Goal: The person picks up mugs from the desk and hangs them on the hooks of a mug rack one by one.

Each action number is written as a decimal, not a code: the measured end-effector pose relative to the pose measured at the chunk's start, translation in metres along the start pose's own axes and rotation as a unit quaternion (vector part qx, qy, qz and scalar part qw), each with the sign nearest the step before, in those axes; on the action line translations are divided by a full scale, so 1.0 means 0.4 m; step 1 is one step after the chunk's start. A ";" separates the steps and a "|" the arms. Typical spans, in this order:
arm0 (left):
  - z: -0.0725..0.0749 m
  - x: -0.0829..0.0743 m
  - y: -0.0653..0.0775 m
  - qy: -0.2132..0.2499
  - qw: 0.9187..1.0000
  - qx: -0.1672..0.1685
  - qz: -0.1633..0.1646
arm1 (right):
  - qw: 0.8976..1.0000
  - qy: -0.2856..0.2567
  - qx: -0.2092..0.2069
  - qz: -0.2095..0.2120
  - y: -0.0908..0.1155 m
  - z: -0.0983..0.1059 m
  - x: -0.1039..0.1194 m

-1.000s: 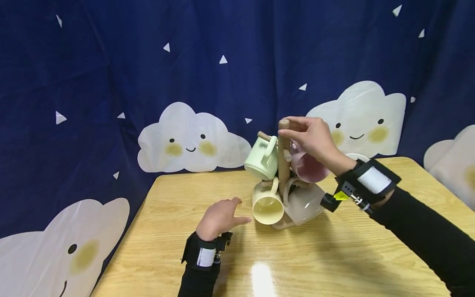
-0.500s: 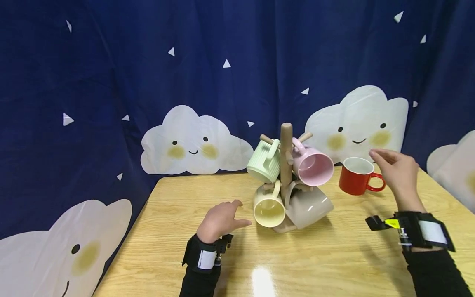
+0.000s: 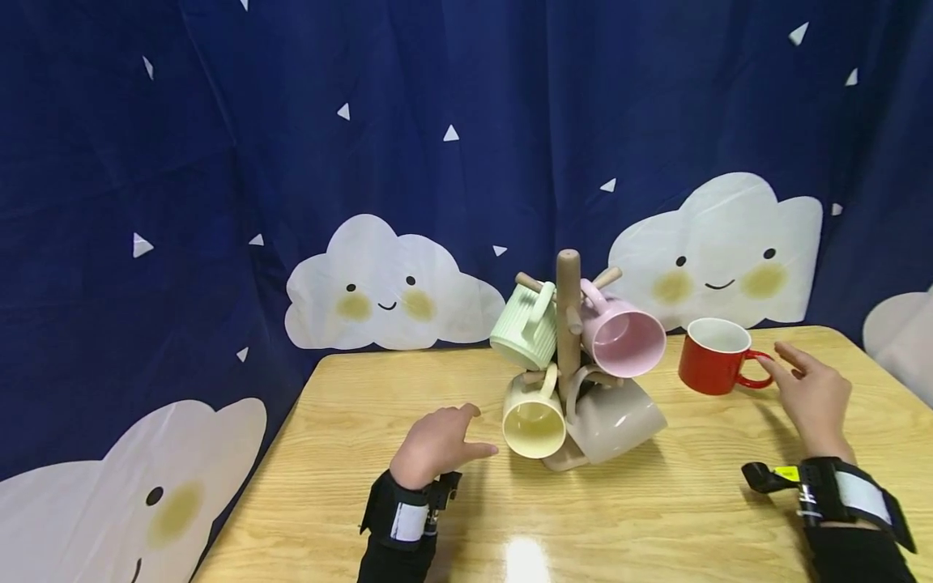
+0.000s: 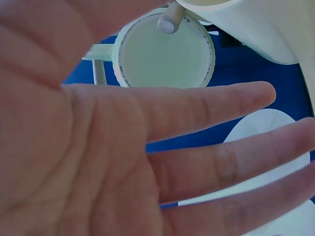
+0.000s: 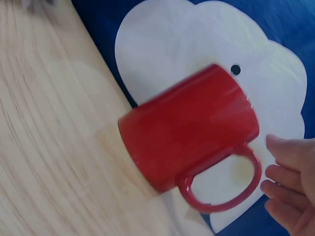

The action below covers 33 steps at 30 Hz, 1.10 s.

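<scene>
A red mug (image 3: 713, 363) with a white inside stands upright on the table, its handle to the right. Just beside that handle is my right hand (image 3: 814, 397); in the right wrist view its fingertips (image 5: 273, 142) are close to the handle with a small gap. My left hand (image 3: 436, 445) stays left of the yellow mug (image 3: 534, 433), thumb and fingers spread, holding nothing. Its palm and straight fingers (image 4: 206, 105) fill the left wrist view. The wooden mug tree (image 3: 568, 324) carries the yellow mug, a pale green mug (image 3: 521, 332), a pink mug (image 3: 625, 340) and a beige mug (image 3: 615, 421).
The light wooden table (image 3: 619, 526) has its far edge along a dark blue curtain (image 3: 408, 65) printed with white clouds. Between the red mug and the tree, the pink mug juts out to the right.
My right hand has left the top of the mug tree, swung right and come down beside the red mug's handle. That mug was mostly hidden behind the arm. The left hand is nearly still.
</scene>
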<state>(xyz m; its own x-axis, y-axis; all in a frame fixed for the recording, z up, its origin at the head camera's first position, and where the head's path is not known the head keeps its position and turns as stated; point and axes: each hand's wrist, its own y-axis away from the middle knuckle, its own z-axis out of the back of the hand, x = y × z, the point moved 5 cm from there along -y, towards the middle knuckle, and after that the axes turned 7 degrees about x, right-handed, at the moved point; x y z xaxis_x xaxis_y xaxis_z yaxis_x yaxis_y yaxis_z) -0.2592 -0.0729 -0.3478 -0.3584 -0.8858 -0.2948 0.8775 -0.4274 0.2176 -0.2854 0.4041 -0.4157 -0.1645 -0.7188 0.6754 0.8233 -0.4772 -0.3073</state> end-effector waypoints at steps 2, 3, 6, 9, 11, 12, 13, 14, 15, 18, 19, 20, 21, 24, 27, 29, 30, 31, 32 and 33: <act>0.001 -0.001 0.001 -0.001 1.000 -0.001 -0.002 | 1.000 0.015 0.018 0.017 -0.005 -0.005 -0.012; 0.001 -0.001 0.001 -0.002 1.000 -0.001 -0.002 | 0.999 0.018 0.027 0.024 -0.006 -0.009 -0.017; 0.003 -0.001 0.002 -0.004 1.000 -0.001 -0.003 | 0.999 0.011 0.041 0.031 -0.010 -0.021 -0.030; 0.006 -0.001 0.003 -0.004 1.000 -0.001 -0.001 | 0.999 -0.001 0.039 0.026 -0.012 -0.027 -0.036; 0.009 -0.001 0.004 -0.004 1.000 -0.001 0.000 | 0.999 -0.008 0.042 0.017 -0.012 -0.029 -0.038; 0.009 -0.002 0.004 -0.004 1.000 0.000 0.000 | 0.999 -0.009 0.042 0.015 -0.012 -0.029 -0.038; 0.009 -0.002 0.004 -0.003 1.000 0.000 0.000 | 0.999 -0.010 0.042 0.013 -0.012 -0.029 -0.039; 0.009 -0.002 0.004 -0.003 1.000 0.000 0.000 | 0.999 -0.007 0.042 0.012 -0.011 -0.028 -0.040; 0.009 -0.002 0.005 -0.003 1.000 0.000 0.000 | 0.999 -0.005 0.042 0.012 -0.010 -0.028 -0.041; 0.009 0.000 0.005 -0.003 1.000 0.000 0.001 | 0.999 -0.011 0.036 0.016 -0.008 -0.028 -0.044; 0.008 0.001 0.005 -0.002 1.000 0.000 0.001 | 0.999 -0.020 0.036 0.012 -0.007 -0.029 -0.045; 0.007 0.002 0.005 -0.002 1.000 0.001 0.002 | 0.999 -0.029 0.033 0.010 -0.005 -0.030 -0.044; 0.006 0.004 0.006 0.000 1.000 0.002 0.003 | 0.999 -0.040 0.030 0.006 -0.005 -0.031 -0.042; 0.002 0.009 0.006 0.003 1.000 0.002 0.006 | 0.997 -0.073 0.015 -0.014 -0.004 -0.024 -0.030; 0.000 0.013 0.007 0.006 1.000 0.001 0.008 | 0.989 -0.137 -0.021 -0.044 -0.007 0.005 -0.015; 0.001 0.014 0.010 0.006 1.000 -0.001 0.009 | 0.978 -0.189 -0.054 -0.065 -0.007 0.033 -0.005; 0.002 0.014 0.011 0.008 1.000 -0.001 0.010 | 0.971 -0.217 -0.071 -0.071 -0.007 0.047 0.002; 0.004 0.014 0.013 0.009 1.000 -0.002 0.011 | 0.965 -0.235 -0.088 -0.073 -0.006 0.061 0.010; 0.006 0.014 0.014 0.008 1.000 -0.004 0.011 | 0.961 -0.245 -0.101 -0.072 -0.003 0.076 0.019; 0.008 0.014 0.015 0.007 1.000 -0.005 0.010 | 0.959 -0.250 -0.113 -0.071 -0.001 0.089 0.028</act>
<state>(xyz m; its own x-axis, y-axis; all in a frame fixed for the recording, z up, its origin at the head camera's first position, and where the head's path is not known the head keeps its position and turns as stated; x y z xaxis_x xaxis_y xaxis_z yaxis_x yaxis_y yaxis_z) -0.2569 -0.0811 -0.3453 -0.3357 -0.8920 -0.3028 0.8881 -0.4069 0.2139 -0.2681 0.4142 -0.3841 0.0613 -0.3342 0.9405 0.6645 -0.6895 -0.2883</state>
